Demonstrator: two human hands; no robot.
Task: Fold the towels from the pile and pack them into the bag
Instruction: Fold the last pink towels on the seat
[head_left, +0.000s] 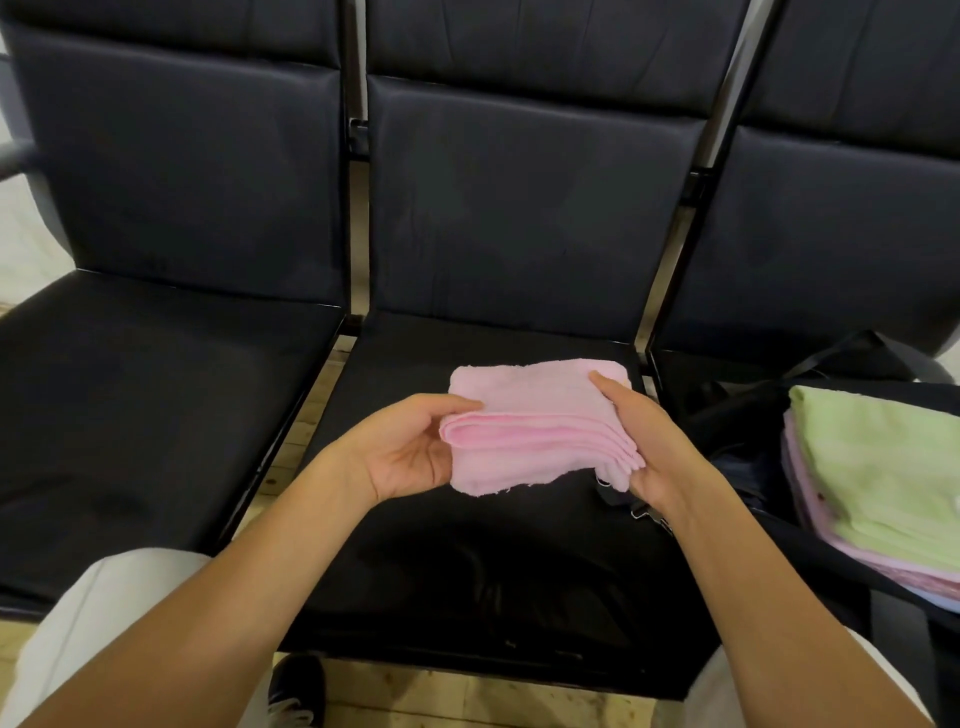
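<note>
Towel first: from my head camera I see the pink towel (540, 423) already folded into a thick rectangle, lifted just above the middle seat (467, 561) of the black bench. My left hand (410, 447) grips its left end, thumb on top and fingers curled beneath. My right hand (649, 441) holds the right end the same way, thumb lying across the top, fingers hidden under the layers. One raw edge hangs loose below the fold and looks a little uneven.

The bag (753, 467) sits open on the seat to my right, dark, with a stack of folded towels (878, 467) inside, a green one on top. I see no unfolded pile in this view.

I judge the folding of this 1 is done and packing is in hand. Next I need to carry it right, keep the layers pinched so they do not slip, and lay it flat on the green towel.
</note>
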